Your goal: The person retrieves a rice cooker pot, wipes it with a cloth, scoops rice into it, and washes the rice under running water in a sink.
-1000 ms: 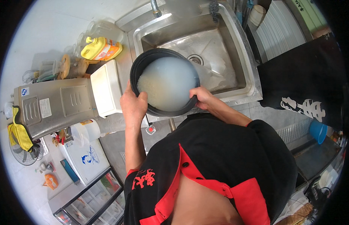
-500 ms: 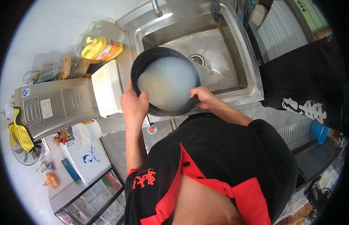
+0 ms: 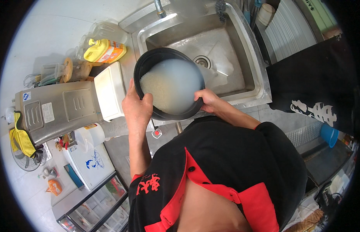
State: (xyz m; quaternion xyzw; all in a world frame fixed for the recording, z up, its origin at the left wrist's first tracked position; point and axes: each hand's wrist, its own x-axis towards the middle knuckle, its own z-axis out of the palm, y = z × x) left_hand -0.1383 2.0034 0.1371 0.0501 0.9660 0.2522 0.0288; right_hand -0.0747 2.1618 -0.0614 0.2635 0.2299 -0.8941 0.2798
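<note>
Between my hands is a round black pot with pale rice grains and cloudy white water in it. It is tilted to the right over the sink's near left edge, with the water on the right and the rice bared on the left. My left hand grips the left rim, thumb on top. My right hand clasps the near right rim. Past the pot's right side, cloudy water runs over the floor of the steel sink by the drain.
A faucet stands at the sink's far side, with a dark scrubber at the back. To the left are a yellow pump bottle, a white lidded box and a steel appliance. Black cloth hangs at the right.
More cloudy water shows spreading across the sink floor right of the drain. The pot and both hands have shifted very slightly left, and more rice shows at the pot's left.
</note>
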